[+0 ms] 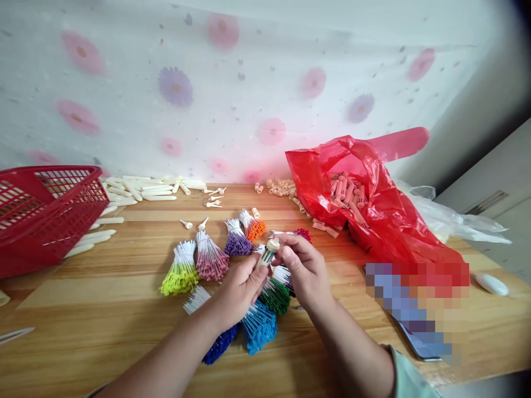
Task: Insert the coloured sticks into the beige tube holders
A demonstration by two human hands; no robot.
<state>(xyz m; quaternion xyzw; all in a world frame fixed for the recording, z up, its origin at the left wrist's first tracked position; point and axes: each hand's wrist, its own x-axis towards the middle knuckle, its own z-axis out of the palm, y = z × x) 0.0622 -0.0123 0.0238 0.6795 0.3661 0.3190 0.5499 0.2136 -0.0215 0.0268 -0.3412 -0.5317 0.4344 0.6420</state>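
My left hand (pixel 243 287) is closed around a cream slotted pen barrel (pixel 269 253), held upright and slightly tilted, with dark strips showing in its slots and a rounded knob on top. The thumb and forefinger of my right hand (pixel 305 268) are bent together against the knob end. Bundles of pen refills with coloured ends lie fanned around and beneath my hands: yellow-green (pixel 180 271), pink (pixel 211 258), purple (pixel 238 239), orange (pixel 253 225), green (pixel 277 296), light blue (pixel 259 326) and dark blue (pixel 219 345). My hands partly cover other bundles.
A red basket (pixel 50 221) stands at the left beside white pen tubes (pixel 153 190). Small cream knob pieces (pixel 213 203) lie at the back. On the right, a red plastic bag (pixel 385 210) holds slotted barrels (pixel 346 190). A partly blurred flat object (pixel 415 326) lies nearer me.
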